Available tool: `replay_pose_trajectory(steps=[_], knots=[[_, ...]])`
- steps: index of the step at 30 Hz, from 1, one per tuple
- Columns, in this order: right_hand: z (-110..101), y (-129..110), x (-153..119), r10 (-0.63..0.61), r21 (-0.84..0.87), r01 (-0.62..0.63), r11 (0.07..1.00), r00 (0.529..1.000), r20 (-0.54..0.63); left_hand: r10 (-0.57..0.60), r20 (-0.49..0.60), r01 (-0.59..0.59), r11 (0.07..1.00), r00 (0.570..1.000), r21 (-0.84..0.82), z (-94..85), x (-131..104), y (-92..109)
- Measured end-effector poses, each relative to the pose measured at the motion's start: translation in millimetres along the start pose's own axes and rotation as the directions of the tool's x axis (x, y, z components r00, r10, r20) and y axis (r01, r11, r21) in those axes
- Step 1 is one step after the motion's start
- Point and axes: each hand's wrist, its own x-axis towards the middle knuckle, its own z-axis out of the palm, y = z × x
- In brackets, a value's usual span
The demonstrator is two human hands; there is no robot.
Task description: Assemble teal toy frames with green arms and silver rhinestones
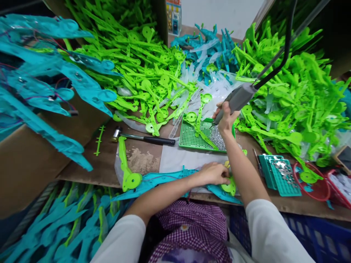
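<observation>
My right hand (226, 118) is wrapped around a grey electric screwdriver (241, 98) hanging on a black cord. Its tip points down at the small silver screws (216, 138) in a green perforated tray (189, 137). Across the table's front edge lies a long blue plastic part (159, 179). My left hand (215, 173) rests on it with bent fingers, gripping it near its right end beside a lime-green round-ended piece (229, 187). Another lime-green piece (133, 180) sits at the blue part's left end. The contact under my left fingers is partly hidden.
A hammer (148, 138) lies left of the tray. Heaps of lime-green parts (131, 65) rise behind on both sides. Blue parts with wires (55, 65) jut in from the left. Teal trays (285, 175) and a red basket (312, 182) stand at right.
</observation>
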Motion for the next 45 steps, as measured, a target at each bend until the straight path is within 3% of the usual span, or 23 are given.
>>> replay_pose_trajectory(steps=[9,14,19,23,26,31,39,45], knots=[[-0.2,0.5,-1.8,0.014,-0.004,-0.014,1.000,1.000,0.006,-0.003,0.008,0.003,1.000,1.000,-0.005,-0.5,-0.3,0.0],[-8.8,-18.0,7.9,-0.021,0.034,0.022,0.999,0.999,-0.034,-0.005,0.003,0.005,1.000,1.000,-0.004,0.6,-0.4,-1.5],[-60.5,-59.9,-3.6,-0.116,0.106,0.125,0.986,0.989,-0.088,-0.010,-0.010,0.010,1.000,1.000,0.022,1.6,0.6,-2.4],[-112.1,-75.6,-32.8,-0.147,0.053,0.163,0.985,0.962,-0.230,0.009,-0.031,-0.008,0.999,0.999,0.032,2.5,2.0,-2.8],[-139.8,-66.4,-41.3,-0.163,0.003,0.174,0.985,0.928,-0.334,0.005,-0.043,-0.004,1.000,0.999,0.018,2.7,3.2,-3.1],[-163.5,-41.7,-31.6,-0.154,0.002,0.162,0.987,0.942,-0.297,-0.008,-0.032,0.008,1.000,0.999,0.008,1.5,4.5,-1.9],[-169.9,-26.8,-28.1,-0.109,0.048,0.127,0.991,0.954,-0.281,-0.023,-0.011,0.023,0.999,1.000,-0.041,-1.6,2.9,2.1],[-168.7,-24.8,-23.4,0.007,0.090,0.018,0.996,0.963,-0.270,-0.014,-0.014,0.014,0.999,1.000,-0.037,-1.5,3.7,2.6]])
